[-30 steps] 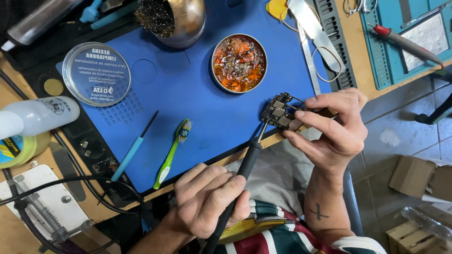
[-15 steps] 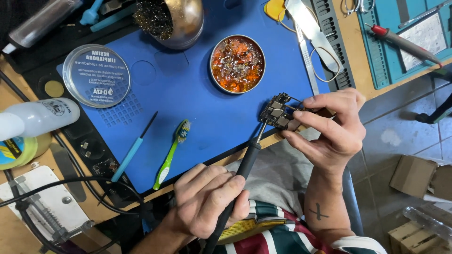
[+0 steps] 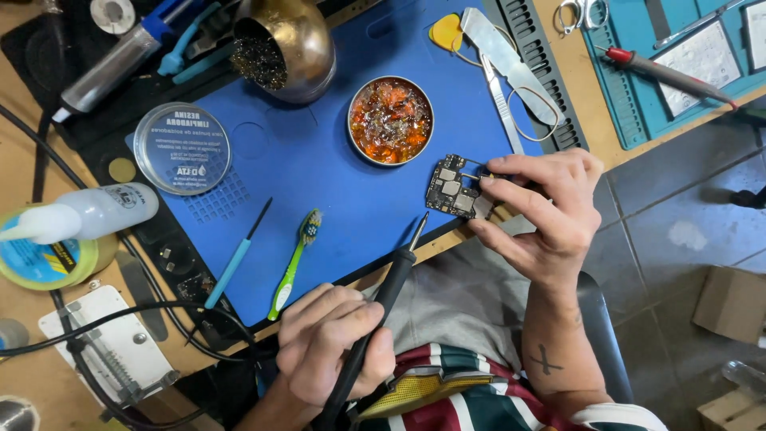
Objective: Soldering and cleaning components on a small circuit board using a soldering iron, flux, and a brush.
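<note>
Since the earlier frame little is shifting: the right hand [image 3: 550,211] is still pinching the circuit board [image 3: 455,187], the left hand [image 3: 335,343] gripping the soldering iron [image 3: 383,307], tip nearing but not touching the board

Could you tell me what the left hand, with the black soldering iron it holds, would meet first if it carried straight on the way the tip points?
Most likely the small dark circuit board held by the right hand. The left hand aims the black soldering iron up and right, its tip just below the board; depth is unclear.
</note>
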